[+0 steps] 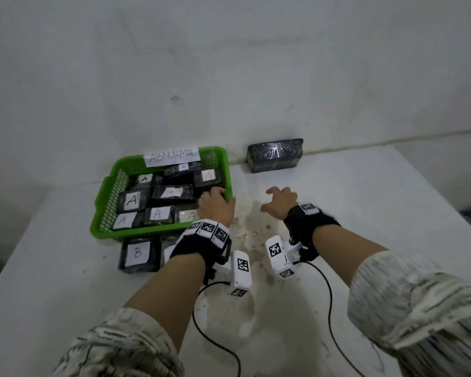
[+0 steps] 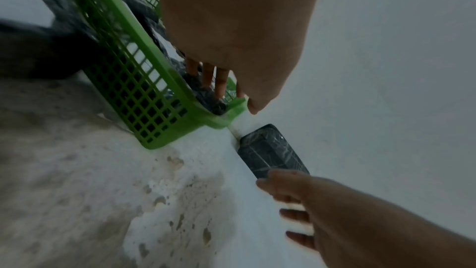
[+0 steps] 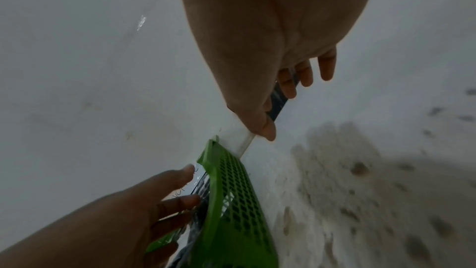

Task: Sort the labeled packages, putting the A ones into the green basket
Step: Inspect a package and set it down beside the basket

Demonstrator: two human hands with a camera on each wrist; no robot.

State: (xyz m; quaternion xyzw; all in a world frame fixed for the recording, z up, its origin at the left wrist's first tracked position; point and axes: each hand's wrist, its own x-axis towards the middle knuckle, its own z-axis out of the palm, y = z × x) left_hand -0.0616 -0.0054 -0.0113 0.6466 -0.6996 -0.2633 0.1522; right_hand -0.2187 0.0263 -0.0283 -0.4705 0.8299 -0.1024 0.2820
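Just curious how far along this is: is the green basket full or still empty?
Nearly full. The green basket holds a packed layer of dark packages, most showing A labels; the left hand reaches over its right rim.

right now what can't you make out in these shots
- Label of the wrapped package by the wall: no label shows in any view; the right hand covers part of it in the right wrist view.
- Second package beside the B package: the left wrist hides its label, head view.
- Left hand fingertips: hidden over the basket rim; touching a package or not is unclear.
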